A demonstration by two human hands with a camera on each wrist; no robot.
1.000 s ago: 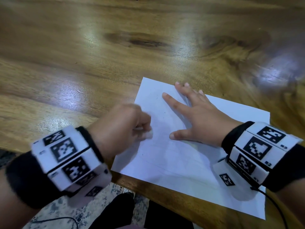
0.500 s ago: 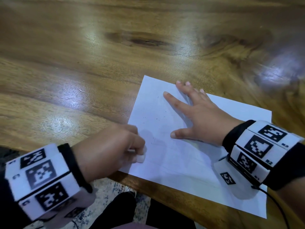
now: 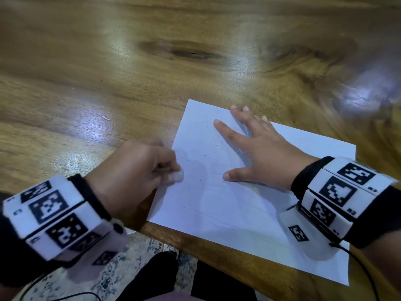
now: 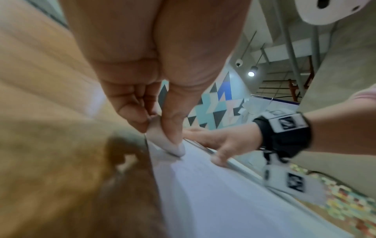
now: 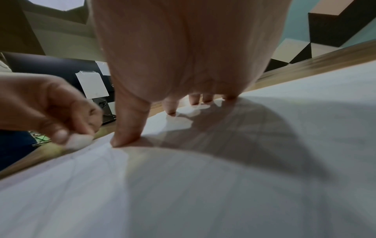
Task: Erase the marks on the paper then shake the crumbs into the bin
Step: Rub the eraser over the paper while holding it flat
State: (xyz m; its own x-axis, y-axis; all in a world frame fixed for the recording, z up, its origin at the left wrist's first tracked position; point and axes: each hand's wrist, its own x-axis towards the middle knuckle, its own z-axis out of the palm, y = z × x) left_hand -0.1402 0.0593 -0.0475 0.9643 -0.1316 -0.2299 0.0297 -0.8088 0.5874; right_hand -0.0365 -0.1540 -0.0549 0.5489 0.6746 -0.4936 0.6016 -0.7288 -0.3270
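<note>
- My left hand pinches a small white eraser between thumb and curled fingers, its tip pressed onto the paper near the sheet's left edge.
- My right hand lies flat on the paper's far half, fingers straight and spread, thumb out toward the eraser, holding nothing.
- The paper lies on the wooden table, its near edge at the table's front edge.
- Tiny dark crumbs dot the sheet between my two hands.
- Any pencil marks on the paper are too faint to make out.
</note>
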